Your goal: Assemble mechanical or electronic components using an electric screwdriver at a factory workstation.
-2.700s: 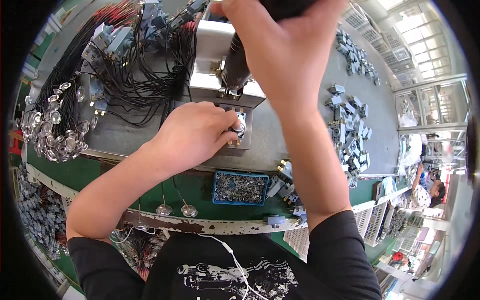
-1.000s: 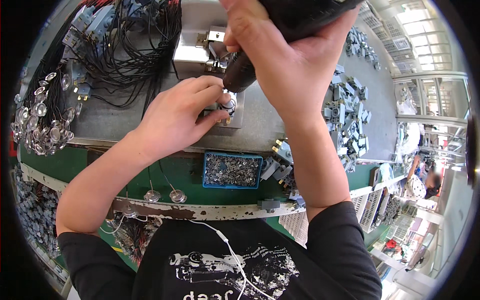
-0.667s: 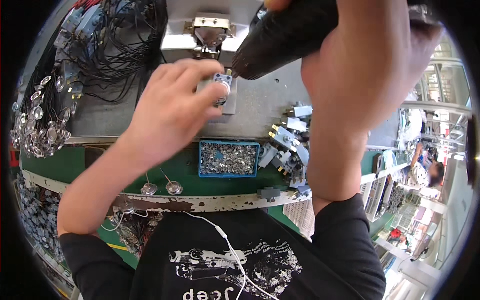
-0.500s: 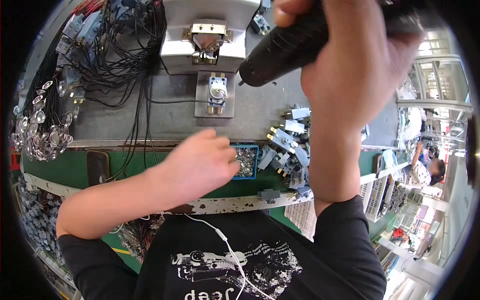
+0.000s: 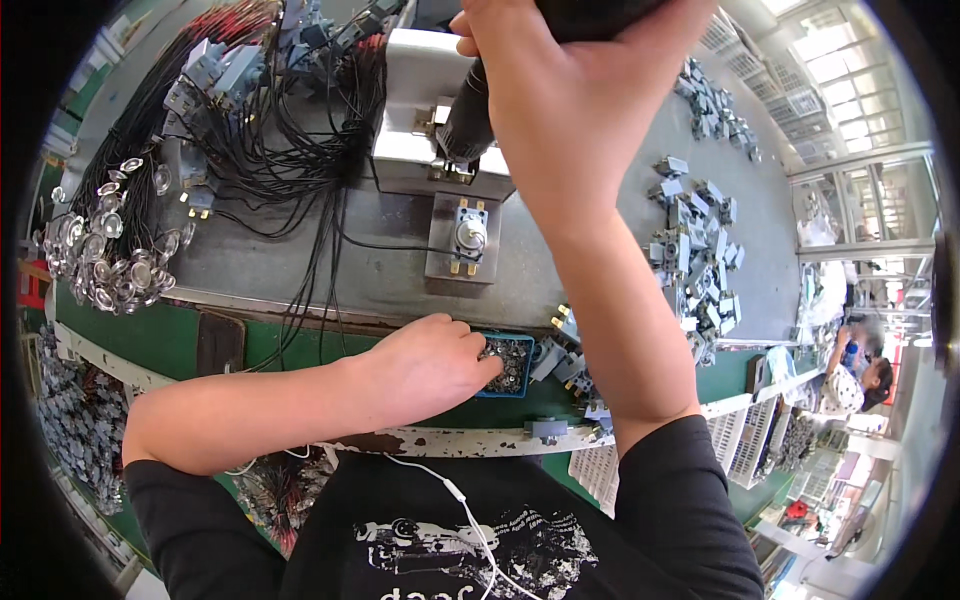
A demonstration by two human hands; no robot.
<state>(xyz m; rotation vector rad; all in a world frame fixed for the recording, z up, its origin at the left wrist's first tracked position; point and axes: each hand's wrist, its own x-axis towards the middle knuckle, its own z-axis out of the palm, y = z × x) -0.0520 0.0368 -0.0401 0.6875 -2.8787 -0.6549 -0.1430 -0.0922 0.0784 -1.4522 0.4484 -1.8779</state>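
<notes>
My right hand is wrapped round a black electric screwdriver, whose lower end is at the metal bracket of the white machine housing. The screwdriver's top is cut off by the upper edge. Over the left side of a blue tray of small metal parts, my left hand has its fingers curled together; what is in them, if anything, is hidden. A grey switch-like unit with brass terminals and a round metal cap sits on a square metal block, a black wire running from it to the left.
Black wires lie bundled at the left, with round metal caps on their ends. Several grey units are heaped at the right, others beside the tray. A white, chipped rail borders the bench in front of me. Another person is far right.
The screwdriver has moved from right of the machine to its metal bracket. My left hand has come to the blue tray, its fingertips at the small parts. The whole view has shifted.
</notes>
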